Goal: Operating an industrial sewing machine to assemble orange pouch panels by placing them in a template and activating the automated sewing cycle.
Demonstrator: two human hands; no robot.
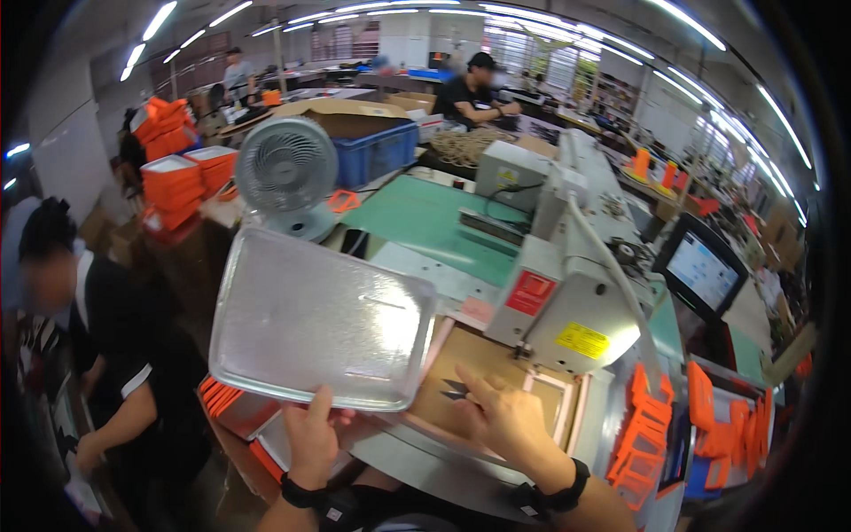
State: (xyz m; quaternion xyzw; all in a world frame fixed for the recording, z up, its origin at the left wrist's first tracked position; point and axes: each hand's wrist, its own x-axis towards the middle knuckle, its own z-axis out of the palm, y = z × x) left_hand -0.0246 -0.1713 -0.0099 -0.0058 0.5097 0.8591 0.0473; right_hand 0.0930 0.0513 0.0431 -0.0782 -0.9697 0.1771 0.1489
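"Shallow rectangular silver metal tray (pixel 319 319): where is it?"

"Raised and tilted, in the left hand (pixel 310 443), which grips the lower rim, thumb on the near face and fingers behind."

"And the right hand (pixel 514 421)?"

"Curled, index finger extended, over a flat tan board (pixel 483 350). Dark pointed blades (pixel 455 389), perhaps small snips, show beside its fingertips; I can't tell whether it grips them."

"Which step is this, would you say?"

"Handling the tray, I judge, with the right hand busy separately at the board."

"What does the next move call for?"

"Probably a firm left grip, since a tray held near one edge could tip, and care with those points near the right fingers."

"What lies around?"

"Just beyond the right hand, a white rectangular frame (pixel 560 383) on the board; right of that hand, flat orange frames (pixel 640 421). Past them stands a pale grey sewing machine (pixel 576 324). Beyond the left hand and tray, a round grey fan (pixel 288 164); farther, a blue plastic crate (pixel 377 152)."
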